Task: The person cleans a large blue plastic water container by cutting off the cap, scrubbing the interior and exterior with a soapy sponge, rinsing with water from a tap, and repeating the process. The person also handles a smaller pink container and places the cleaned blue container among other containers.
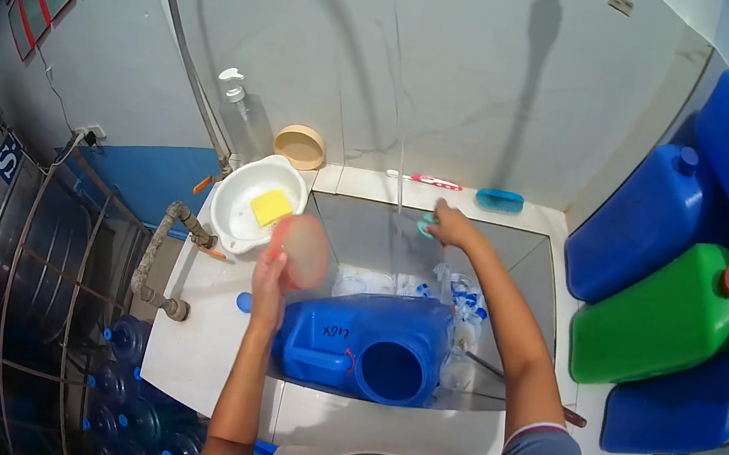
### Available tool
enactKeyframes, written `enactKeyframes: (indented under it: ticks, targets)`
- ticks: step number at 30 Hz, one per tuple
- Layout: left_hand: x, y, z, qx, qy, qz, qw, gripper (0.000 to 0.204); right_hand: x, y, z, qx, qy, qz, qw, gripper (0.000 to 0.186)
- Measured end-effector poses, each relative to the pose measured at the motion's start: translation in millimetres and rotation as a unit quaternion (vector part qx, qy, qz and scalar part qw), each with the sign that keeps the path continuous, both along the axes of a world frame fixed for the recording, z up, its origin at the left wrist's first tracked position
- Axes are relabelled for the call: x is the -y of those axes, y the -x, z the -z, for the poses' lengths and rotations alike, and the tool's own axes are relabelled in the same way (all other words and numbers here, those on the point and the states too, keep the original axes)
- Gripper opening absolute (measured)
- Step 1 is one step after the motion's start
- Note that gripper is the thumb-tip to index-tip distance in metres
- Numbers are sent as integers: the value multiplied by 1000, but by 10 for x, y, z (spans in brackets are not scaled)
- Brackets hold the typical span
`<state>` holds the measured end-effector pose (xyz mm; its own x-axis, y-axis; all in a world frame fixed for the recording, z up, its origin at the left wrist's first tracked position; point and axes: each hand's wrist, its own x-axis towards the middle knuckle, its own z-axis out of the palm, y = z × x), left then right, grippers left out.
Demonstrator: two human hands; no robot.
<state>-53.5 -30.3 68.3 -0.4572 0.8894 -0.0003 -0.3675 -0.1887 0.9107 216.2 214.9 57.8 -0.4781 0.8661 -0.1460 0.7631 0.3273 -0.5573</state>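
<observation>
My left hand [269, 284] grips a round lid [304, 253] with a pinkish-red rim and a pale middle, held up near the sink's left edge. Beside the thin stream of water, my right hand [451, 226] is closed on a small mint-green thing [426, 226] whose kind I cannot make out. A big blue jug [371, 316] lies on its side across the sink [355, 226], its wide mouth facing me. Behind it, several clear and blue-capped plastic pieces [467, 310] lie in the sink.
Left of the sink stands a white basin [245, 180] with a yellow sponge [271, 208]. A pump bottle [246, 115], tan round lid [300, 146], red-white toothbrush [435, 182] and blue brush [499, 200] line the back ledge. Blue and green jerrycans [653, 311] crowd the right side.
</observation>
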Motion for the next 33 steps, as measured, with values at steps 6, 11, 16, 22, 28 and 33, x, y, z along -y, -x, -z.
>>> enactKeyframes:
  ticks: [6, 11, 16, 22, 28, 33]
  targets:
    - [-294, -302, 310, 17, 117, 81, 990, 16, -698, 644, 396, 78, -165, -53, 982, 17]
    - [-757, -372, 600, 67, 200, 163, 964, 11, -178, 672, -25, 36, -26, -61, 997, 20]
    - [-1726, -675, 1110, 197, 127, 349, 907, 17, 94, 684, -119, -249, 238, 57, 937, 21]
    - [-1553, -745, 1006, 185, 139, 113, 966, 17, 393, 1467, -295, -205, 151, -107, 961, 26]
    - [-571, -97, 602, 154, 91, 182, 967, 44, 810, 3163, -150, 26, -94, -164, 982, 49]
    - [-127, -38, 320, 158, 45, 142, 976, 66, 552, 3507, 286, 8, -54, -181, 982, 42]
